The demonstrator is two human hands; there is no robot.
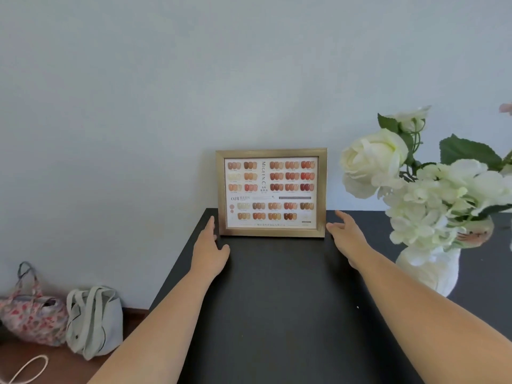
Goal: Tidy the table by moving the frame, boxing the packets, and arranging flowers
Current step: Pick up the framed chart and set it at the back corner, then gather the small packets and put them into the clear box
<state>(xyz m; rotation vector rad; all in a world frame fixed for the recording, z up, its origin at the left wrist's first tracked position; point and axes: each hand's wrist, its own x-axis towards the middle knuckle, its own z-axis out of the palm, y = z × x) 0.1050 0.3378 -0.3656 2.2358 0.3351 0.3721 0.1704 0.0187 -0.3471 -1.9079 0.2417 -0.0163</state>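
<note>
1. Frame (271,192) stands upright at the far edge of the black table (277,300), against the wall (166,92), between the two hands.
2. Left hand (208,250): fingers spread, released, fingertips just beside the frame's lower left corner; contact unclear.
3. Right hand (345,236): spread, holding nothing, just beside the frame's lower right corner.
4. Vase (432,268) with white flowers (421,184) sits right of the right forearm, close by.
5. Floral bag (32,317) and grey tote (94,320) lie on the floor, well left of the left arm.
6. Table between the arms is bare.
</note>
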